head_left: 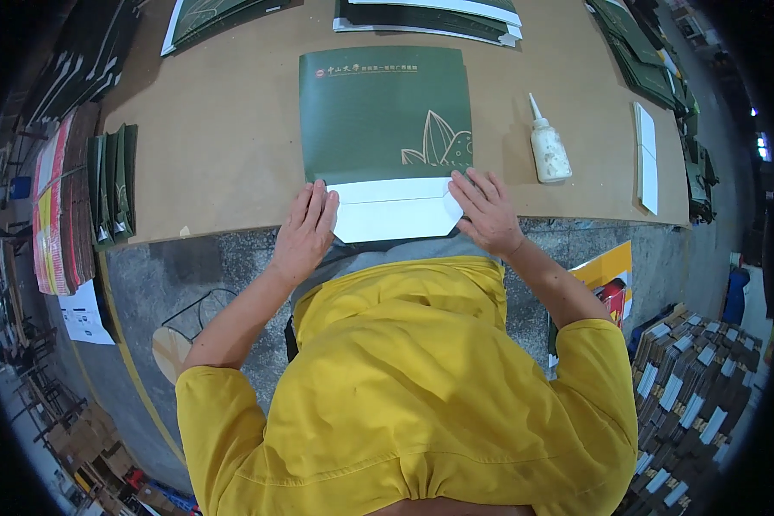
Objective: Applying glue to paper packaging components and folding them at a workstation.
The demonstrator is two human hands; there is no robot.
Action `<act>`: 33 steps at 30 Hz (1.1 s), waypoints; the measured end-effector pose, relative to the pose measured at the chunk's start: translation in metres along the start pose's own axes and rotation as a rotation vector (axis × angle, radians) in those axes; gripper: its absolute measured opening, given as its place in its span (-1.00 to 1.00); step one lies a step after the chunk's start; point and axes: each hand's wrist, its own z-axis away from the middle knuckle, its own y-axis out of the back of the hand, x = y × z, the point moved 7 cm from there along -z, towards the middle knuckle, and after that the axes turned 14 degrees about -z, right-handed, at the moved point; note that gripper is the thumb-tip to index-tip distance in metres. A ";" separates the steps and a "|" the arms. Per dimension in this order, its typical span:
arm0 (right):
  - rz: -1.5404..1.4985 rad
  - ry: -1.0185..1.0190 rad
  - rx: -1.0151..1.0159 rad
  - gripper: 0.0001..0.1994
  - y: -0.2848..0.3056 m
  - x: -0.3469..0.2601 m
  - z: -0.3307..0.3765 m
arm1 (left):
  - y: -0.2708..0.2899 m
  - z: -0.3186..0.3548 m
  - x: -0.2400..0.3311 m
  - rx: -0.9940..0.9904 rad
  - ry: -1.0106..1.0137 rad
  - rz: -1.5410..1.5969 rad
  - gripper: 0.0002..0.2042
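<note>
A green paper bag (378, 112) with a pale line-drawn flower and a printed line lies flat at the table's near edge. Its folded white bottom panel (396, 218) points toward me and juts over that edge, with angled corners at both sides. My left hand (308, 225) rests its stretched fingers on the panel's left end. On the right end lie the fingers of my right hand (488, 211), also extended, with the thumb along the side. To the right of the bag a white squeeze bottle (549, 153) with a pointed nozzle stands on the table.
Stacks of green bags lie along the far edge (430, 19) and far right (636, 56) of the brown table (232, 129). White card strips (646, 159) sit at the right. More folded bags (112, 182) stand at the left edge. Bundled stacks (697, 378) rest at lower right.
</note>
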 end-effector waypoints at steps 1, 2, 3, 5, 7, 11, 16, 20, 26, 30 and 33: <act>-0.002 0.002 0.002 -0.43 0.000 0.000 0.001 | 0.001 -0.001 -0.001 -0.016 0.000 0.037 -0.41; -0.016 -0.017 -0.002 -0.46 0.001 0.002 0.000 | 0.004 -0.003 -0.003 -0.017 0.000 0.034 -0.41; -0.029 -0.035 -0.006 -0.49 0.002 0.004 -0.001 | 0.007 -0.005 -0.006 -0.026 0.007 0.116 -0.45; -0.073 -0.071 0.003 -0.54 0.004 0.006 -0.005 | 0.015 -0.012 -0.013 -0.033 0.014 0.195 -0.49; -0.116 -0.105 0.010 -0.58 0.005 0.009 -0.009 | 0.017 -0.021 -0.020 -0.067 0.051 0.314 -0.63; -0.300 -0.249 0.140 -0.72 0.012 0.014 -0.019 | 0.018 -0.030 -0.030 -0.015 0.124 0.422 -0.75; -0.231 -0.448 0.231 -0.76 0.011 0.011 -0.039 | 0.000 -0.049 -0.038 -0.272 0.463 0.478 -0.80; 0.122 -0.414 0.230 -0.56 -0.011 -0.003 -0.075 | 0.002 -0.087 -0.012 -0.313 0.386 0.196 -0.69; 0.078 -0.253 0.269 -0.45 -0.044 -0.016 -0.111 | -0.014 -0.099 0.007 0.067 0.226 0.214 -0.49; 0.024 -0.028 0.024 -0.31 -0.025 -0.008 -0.099 | -0.012 -0.080 -0.011 -0.039 0.059 0.134 -0.37; 0.003 -0.195 0.183 -0.26 -0.012 -0.001 -0.092 | -0.016 -0.077 -0.013 -0.063 0.117 0.133 -0.31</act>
